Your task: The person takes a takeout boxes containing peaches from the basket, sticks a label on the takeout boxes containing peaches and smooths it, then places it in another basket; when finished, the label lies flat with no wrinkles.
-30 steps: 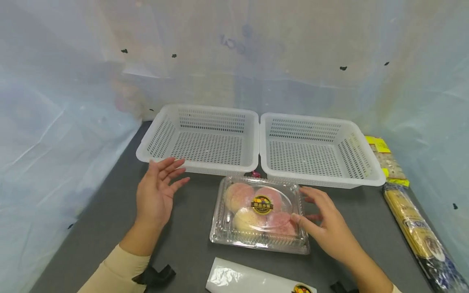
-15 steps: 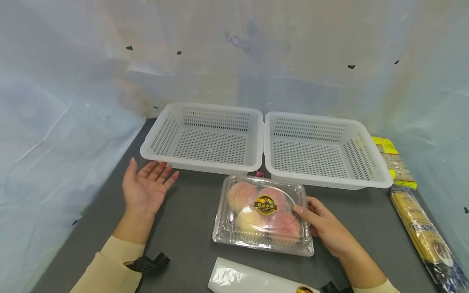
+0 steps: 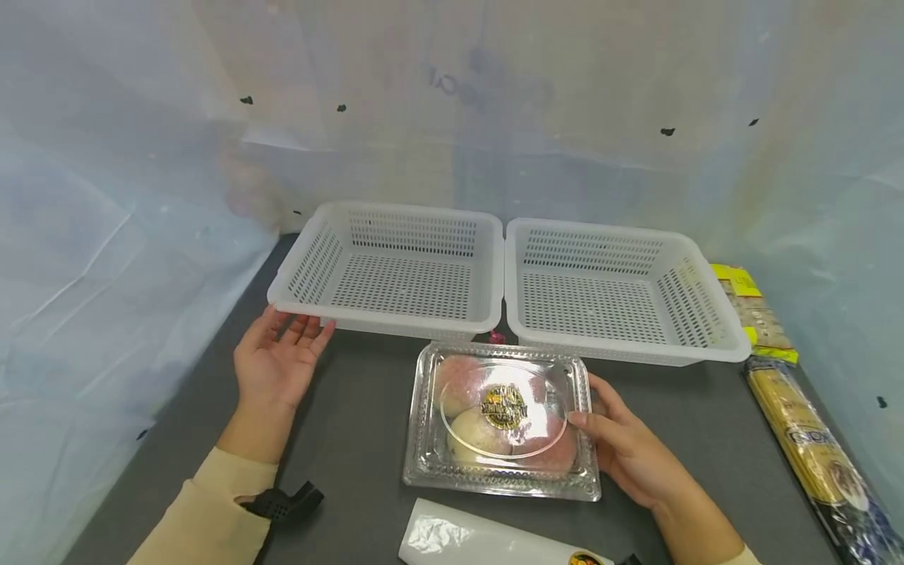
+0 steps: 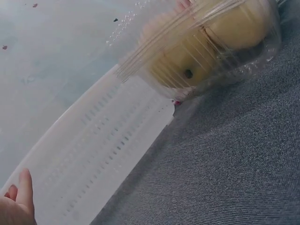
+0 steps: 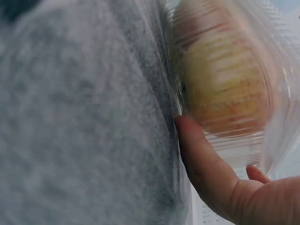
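Observation:
In the head view my right hand (image 3: 632, 447) grips the right side of a clear plastic fruit box (image 3: 424, 439), thumb on the lid and fingers at its side. Several round pink-and-yellow fruits (image 3: 480, 431) lie inside under a round black-and-gold label (image 3: 504, 406). The right wrist view shows a finger (image 5: 201, 164) against the plastic by a yellowish fruit (image 5: 225, 84). My left hand (image 3: 277, 369), palm up, touches the near left rim of the left white basket (image 3: 395, 320) with extended fingers. Its fingertips are partly hidden under that rim.
Beside it stands a second white basket (image 3: 628, 349). Yellow packets (image 3: 756, 310) and a long noodle-like pack (image 3: 808, 439) lie along the right edge. A white sheet (image 3: 480, 537) with a sticker lies at the front. Plastic sheeting (image 3: 452, 94) walls the back and sides.
The left hand has turned palm up and moved left to the left basket's rim. The right hand has taken hold of the box, whose lid now reflects more light.

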The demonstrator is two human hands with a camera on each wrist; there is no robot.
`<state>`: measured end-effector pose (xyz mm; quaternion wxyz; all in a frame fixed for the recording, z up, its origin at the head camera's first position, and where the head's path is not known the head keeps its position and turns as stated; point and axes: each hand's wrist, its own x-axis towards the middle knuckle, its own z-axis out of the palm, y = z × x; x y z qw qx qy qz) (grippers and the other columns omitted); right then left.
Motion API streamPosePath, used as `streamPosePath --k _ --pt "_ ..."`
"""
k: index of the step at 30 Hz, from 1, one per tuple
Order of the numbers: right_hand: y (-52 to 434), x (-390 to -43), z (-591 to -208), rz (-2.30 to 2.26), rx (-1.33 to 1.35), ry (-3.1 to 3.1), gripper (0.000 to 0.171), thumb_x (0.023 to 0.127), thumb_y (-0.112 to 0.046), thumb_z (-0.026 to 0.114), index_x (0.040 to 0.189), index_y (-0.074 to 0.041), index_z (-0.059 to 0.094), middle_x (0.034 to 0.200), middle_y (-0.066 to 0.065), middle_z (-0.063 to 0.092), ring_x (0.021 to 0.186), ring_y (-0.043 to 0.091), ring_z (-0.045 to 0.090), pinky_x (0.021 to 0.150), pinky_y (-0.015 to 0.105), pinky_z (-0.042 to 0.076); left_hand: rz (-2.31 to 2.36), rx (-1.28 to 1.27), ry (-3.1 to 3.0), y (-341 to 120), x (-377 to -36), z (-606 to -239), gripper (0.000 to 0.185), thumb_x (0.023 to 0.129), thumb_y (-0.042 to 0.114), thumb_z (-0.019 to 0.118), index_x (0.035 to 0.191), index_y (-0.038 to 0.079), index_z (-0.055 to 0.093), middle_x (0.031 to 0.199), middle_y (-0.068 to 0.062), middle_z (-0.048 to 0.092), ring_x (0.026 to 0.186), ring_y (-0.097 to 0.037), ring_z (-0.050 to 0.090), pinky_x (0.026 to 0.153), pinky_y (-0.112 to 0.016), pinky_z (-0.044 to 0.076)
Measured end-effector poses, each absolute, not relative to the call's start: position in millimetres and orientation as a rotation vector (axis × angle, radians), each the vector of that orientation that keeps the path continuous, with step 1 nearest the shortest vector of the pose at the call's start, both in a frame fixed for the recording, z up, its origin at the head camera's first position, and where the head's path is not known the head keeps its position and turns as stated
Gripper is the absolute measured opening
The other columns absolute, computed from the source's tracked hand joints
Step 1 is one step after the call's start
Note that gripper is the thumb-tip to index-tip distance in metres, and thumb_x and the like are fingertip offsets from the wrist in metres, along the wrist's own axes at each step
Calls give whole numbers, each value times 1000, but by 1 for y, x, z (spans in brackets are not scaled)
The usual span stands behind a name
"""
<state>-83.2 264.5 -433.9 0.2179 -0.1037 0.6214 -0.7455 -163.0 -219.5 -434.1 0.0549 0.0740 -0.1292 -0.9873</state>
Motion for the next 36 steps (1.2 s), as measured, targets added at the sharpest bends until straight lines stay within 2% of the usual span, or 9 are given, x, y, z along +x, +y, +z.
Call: streamPosePath --k 4,8,12,21,30,32,36 --pt "264 -81 -437 -2108 -305 1634 52 114 -5 47 159 -25 31 123 15 69 106 24 72 87 47 62 -2986 188 -424 -218 -170 -437 16 112 6 53 126 1 60 112 -15 58 99 -29 60 98 -52 58" --pt "263 -79 -441 -2140 -307 1614 52 113 -2 46 158 -25 34 126 16 67 107 26 71 88 48 62 -2912 178 -554 -216 -177 -439 18 113 -1 49 120 -3 66 105 -16 62 91 -27 61 88 -47 61" --pt "260 -77 -441 -2154 -302 1615 53 111 -1 46 157 -24 33 126 18 65 106 26 71 87 47 62 -2855 193 -635 -216 -180 -439 16 112 -7 50 121 -4 63 104 -17 64 85 -25 62 82 -43 63" --pt "252 -66 -432 -2185 -313 1533 58 108 3 45 159 -25 35 130 17 62 108 26 70 88 49 61 -2827 250 -695 -213 -181 -440 19 109 -9 55 128 -4 55 102 -15 62 84 -23 60 81 -41 64" --pt "247 -68 -396 -2263 -448 1531 61 109 2 37 164 -22 33 144 11 54 117 22 64 95 43 59 -2811 279 -720 -211 -181 -439 21 110 -8 54 130 -2 53 104 -14 61 84 -22 60 81 -40 64" --pt "245 -72 -387 -2282 -467 1527 61 109 2 36 165 -21 31 145 10 53 118 22 64 95 43 59 -2814 280 -714 -212 -181 -439 19 110 -8 53 128 -2 55 104 -14 62 84 -22 61 80 -39 64" --pt "239 -82 -371 -2341 -480 1485 58 111 0 35 165 -19 28 136 7 58 112 19 66 91 40 60 -2818 265 -710 -212 -181 -440 18 110 -10 53 127 -3 57 106 -14 64 84 -22 62 80 -39 64"
